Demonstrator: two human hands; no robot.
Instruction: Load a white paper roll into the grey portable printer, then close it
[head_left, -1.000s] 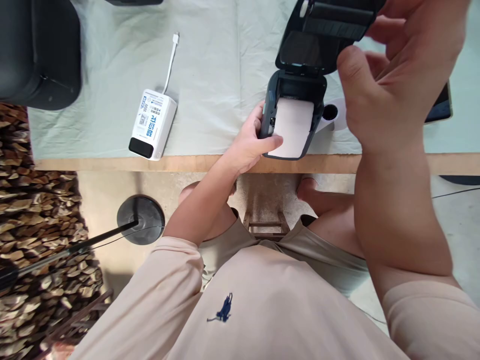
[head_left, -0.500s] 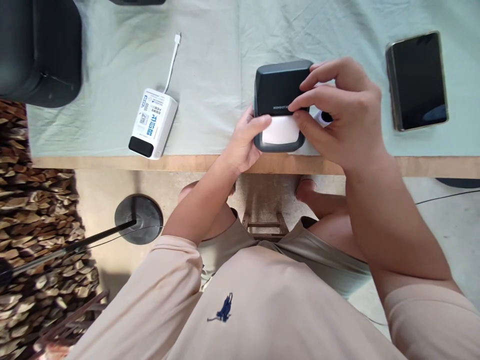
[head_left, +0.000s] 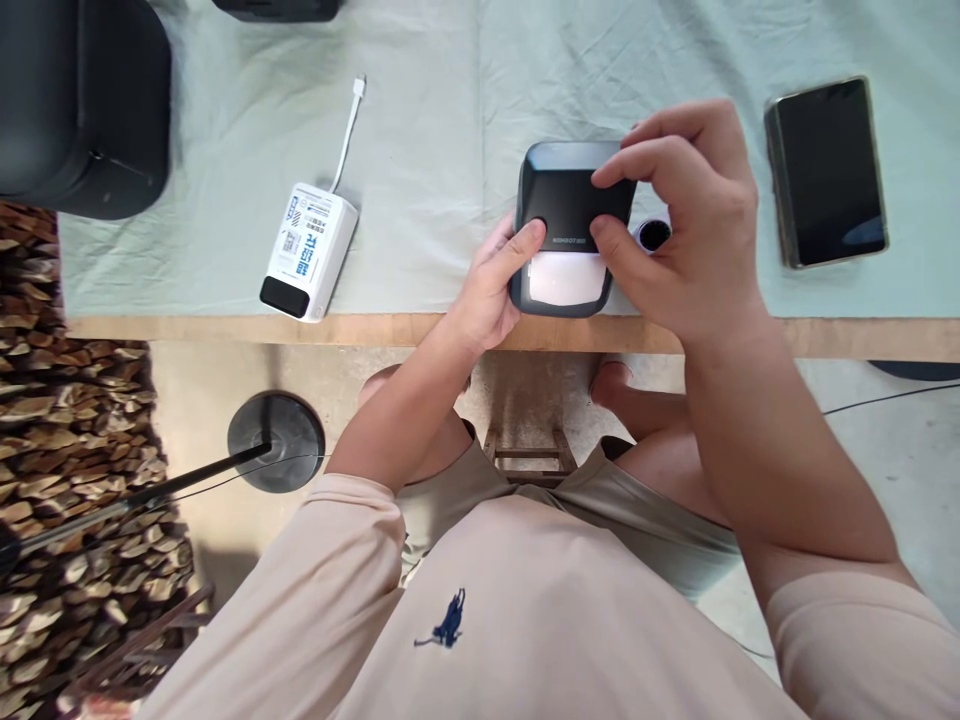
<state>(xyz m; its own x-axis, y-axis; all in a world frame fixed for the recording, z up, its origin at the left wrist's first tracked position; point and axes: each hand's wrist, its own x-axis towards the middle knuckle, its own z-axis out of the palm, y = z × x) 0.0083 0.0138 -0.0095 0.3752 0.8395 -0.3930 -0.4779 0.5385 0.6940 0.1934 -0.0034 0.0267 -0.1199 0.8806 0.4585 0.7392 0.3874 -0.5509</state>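
A dark label printer (head_left: 559,200) with NIIMBOT lettering is held over the table's front edge. White label paper (head_left: 566,278) shows at its near end, below the black cover. My left hand (head_left: 491,285) grips the printer's left side, thumb on the top and the other fingers mostly hidden beneath. From the right, my right hand (head_left: 690,220) is closed on it, with thumb and index fingertip pressed on the black cover and the other fingers at the far right corner. Beside the right thumb, a small round item with a black face (head_left: 654,235) is partly hidden.
A white power bank (head_left: 309,250) with a short cable lies left on the cloth-covered table (head_left: 420,200). At the right is a black-screened phone (head_left: 829,175). A black case (head_left: 90,110) occupies the far left corner. Below stands a round stand base (head_left: 276,440).
The printer has tilted and come slightly nearer, with light now catching its far edge. My right thumb has shifted from beside the white paper up onto the black cover.
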